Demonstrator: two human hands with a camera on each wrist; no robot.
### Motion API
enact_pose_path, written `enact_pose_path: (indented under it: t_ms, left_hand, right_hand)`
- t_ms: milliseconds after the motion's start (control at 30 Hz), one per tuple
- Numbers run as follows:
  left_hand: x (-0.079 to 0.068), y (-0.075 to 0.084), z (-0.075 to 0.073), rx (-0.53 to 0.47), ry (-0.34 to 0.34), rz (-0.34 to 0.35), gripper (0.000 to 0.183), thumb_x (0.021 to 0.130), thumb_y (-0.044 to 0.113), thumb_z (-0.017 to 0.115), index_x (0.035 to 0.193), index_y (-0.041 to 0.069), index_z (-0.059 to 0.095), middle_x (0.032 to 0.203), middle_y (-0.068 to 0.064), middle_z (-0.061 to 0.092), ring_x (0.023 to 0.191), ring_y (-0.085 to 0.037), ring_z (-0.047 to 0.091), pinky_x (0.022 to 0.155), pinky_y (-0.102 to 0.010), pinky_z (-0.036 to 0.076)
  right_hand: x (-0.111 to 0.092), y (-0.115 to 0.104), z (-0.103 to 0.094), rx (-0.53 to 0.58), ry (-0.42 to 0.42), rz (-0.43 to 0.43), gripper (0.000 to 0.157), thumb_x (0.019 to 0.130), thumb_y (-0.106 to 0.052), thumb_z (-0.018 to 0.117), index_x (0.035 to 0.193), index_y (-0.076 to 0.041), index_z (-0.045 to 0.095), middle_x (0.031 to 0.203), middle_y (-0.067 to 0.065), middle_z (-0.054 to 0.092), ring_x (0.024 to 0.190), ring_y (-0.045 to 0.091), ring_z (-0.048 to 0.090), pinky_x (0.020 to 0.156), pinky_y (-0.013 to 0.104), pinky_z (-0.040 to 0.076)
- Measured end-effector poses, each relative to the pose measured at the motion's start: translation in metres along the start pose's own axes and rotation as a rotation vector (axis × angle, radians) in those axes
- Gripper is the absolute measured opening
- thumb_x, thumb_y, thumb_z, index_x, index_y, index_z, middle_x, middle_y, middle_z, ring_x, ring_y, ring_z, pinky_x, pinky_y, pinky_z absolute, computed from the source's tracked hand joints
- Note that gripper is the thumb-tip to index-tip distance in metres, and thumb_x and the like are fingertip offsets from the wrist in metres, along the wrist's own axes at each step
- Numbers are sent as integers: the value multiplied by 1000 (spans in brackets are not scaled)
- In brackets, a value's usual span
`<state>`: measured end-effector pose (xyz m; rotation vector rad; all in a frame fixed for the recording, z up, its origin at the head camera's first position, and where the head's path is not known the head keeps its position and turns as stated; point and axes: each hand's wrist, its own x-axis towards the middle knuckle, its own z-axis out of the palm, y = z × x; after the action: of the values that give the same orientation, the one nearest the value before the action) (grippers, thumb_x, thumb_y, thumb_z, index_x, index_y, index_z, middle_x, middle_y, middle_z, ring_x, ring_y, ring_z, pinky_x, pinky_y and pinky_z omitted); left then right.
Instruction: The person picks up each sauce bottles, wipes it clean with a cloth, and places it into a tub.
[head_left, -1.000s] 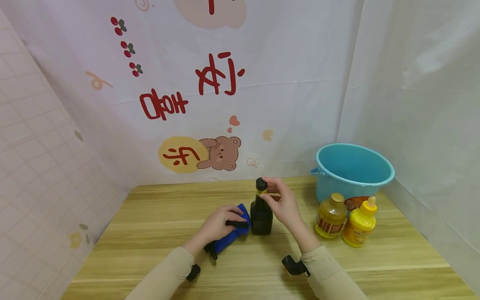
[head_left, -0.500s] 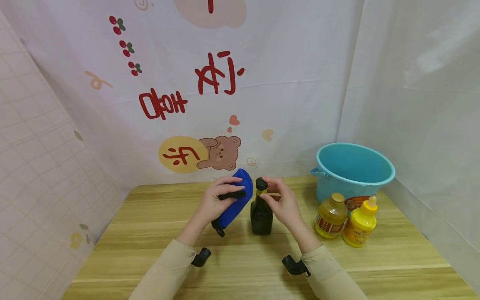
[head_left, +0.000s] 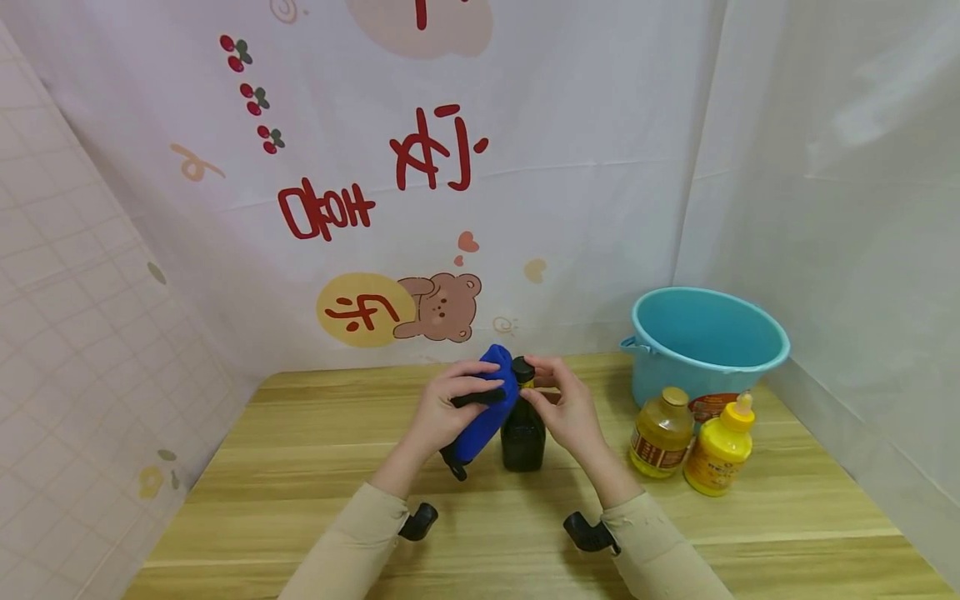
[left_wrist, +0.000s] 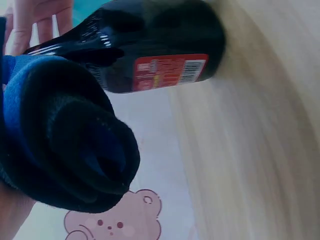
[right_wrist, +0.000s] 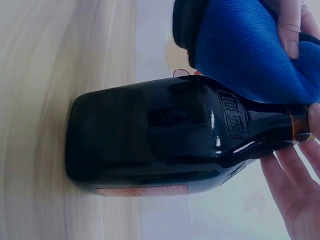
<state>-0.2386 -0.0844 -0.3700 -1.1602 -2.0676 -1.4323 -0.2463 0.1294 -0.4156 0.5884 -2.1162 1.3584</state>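
In the head view my left hand (head_left: 442, 408) grips a rolled blue cloth (head_left: 483, 432) with black edging, held up off the table and tilted. The cloth's top end lies right against the neck of a dark glass bottle (head_left: 523, 446), as the right wrist view also shows. My right hand (head_left: 566, 408) pinches that neck just below the black cap (head_left: 522, 369). The bottle stands upright on the table. A red label (left_wrist: 170, 71) with a barcode shows on its side in the left wrist view, where the rolled layers of the cloth (left_wrist: 32, 95) face the camera.
To the right stand a squat bottle of yellow oil (head_left: 662, 435) and a yellow squeeze bottle (head_left: 718, 454). Behind them is a light blue bucket (head_left: 667, 375) with a handle. A printed white curtain (head_left: 570, 208) hangs along the back of the wooden table (head_left: 315, 450).
My left hand has lifted the blue cloth off the table and brought it up and right, against the bottle's neck. The right hand and the bottle have stayed in place.
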Motion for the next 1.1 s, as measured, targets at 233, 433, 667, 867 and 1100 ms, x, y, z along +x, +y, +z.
enact_pose_path:
  t_ms: [233,433,667,867,1100]
  left_hand:
    - [-10,-9,6,-14,-46,-5,27,77,-21,70,101,-10,74,116,-27,65,116,-45,57,97,-43,51]
    - [-18,-18,10,0,-86,-12,27,76,-20,71,100,-8,75,114,-25,66,114,-44,59,97,-47,50]
    - [-25,-26,11,25,-113,13,27,76,-19,72,100,-7,75,113,-24,66,111,-43,60,96,-49,51]
    - [-28,-37,9,40,-147,69,26,75,-19,73,98,-6,76,110,-24,66,108,-42,61,96,-44,51]
    - [-36,-48,9,18,-173,9,28,74,-21,72,99,-8,75,112,-25,66,111,-45,59,96,-51,50]
  right_hand:
    - [-1,0,0,0,10,-15,49,84,4,75,127,-12,60,115,15,67,91,30,69,71,45,60]
    - [-1,0,1,2,18,-25,48,84,4,75,127,-11,60,113,16,67,90,30,69,71,48,60]
    - [-1,-1,1,16,9,3,48,84,3,75,127,-12,60,113,16,67,91,30,69,72,49,59]
    - [-1,-2,0,11,6,7,47,85,2,75,127,-12,60,113,14,67,92,30,69,72,49,59]
    - [-1,-2,0,-2,9,-2,48,84,2,75,128,-12,59,113,15,67,91,31,69,71,45,60]
